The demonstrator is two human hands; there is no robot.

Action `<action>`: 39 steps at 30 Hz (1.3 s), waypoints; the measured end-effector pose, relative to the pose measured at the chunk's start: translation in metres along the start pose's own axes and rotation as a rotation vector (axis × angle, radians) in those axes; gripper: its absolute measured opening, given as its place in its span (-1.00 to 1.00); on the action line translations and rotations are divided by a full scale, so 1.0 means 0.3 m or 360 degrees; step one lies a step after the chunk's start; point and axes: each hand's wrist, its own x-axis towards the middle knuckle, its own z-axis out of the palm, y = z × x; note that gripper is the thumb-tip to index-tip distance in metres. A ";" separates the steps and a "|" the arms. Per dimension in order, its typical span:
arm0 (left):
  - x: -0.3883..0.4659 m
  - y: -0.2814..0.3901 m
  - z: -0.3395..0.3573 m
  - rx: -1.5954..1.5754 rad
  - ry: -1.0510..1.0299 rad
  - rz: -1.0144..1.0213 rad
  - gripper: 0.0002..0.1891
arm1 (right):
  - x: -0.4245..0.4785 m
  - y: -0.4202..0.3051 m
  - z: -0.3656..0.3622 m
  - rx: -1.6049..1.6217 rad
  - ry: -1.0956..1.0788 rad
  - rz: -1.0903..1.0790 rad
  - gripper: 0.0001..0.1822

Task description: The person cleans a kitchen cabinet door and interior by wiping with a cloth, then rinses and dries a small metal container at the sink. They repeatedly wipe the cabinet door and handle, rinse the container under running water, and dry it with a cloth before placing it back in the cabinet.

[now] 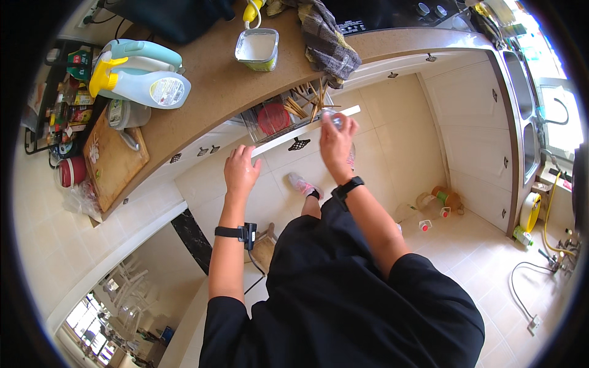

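A kitchen drawer is pulled out below the counter, its white front (294, 134) bearing a dark lattice metal knob (298, 144). The fingers of my left hand (242, 171) curl over the left end of that front. Over the drawer's right part, my right hand (337, 140) pinches a small clear object (332, 117), too blurred to name. Inside the drawer lie several wooden chopsticks (317, 102), fanned out beside the right fingers. A round red item (274, 118) sits in a wire basket to the left of them.
On the brown countertop (207, 87) are a spray bottle (147, 87), an open tub of white powder (257, 48), a checked cloth (324, 37) hanging over the edge, and a cutting board (115, 158) with a knife (129, 140). Several plastic bottles (430, 204) lie on the floor. A wooden stool (263, 248) stands left.
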 end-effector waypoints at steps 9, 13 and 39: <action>-0.009 0.024 0.011 -0.0010 0.0037 -0.0067 -0.75 | -0.045 -0.061 0.019 0.0040 -0.0500 -0.0677 -0.77; -0.033 0.041 0.012 0.0005 -0.0007 -0.0120 -0.75 | 0.036 0.097 -0.070 -0.0034 -0.0317 -0.0530 -0.78; -0.155 0.104 0.012 0.0009 -0.0175 -0.0125 -0.75 | -0.238 -0.035 -0.113 0.0147 -0.0623 -0.0561 -0.69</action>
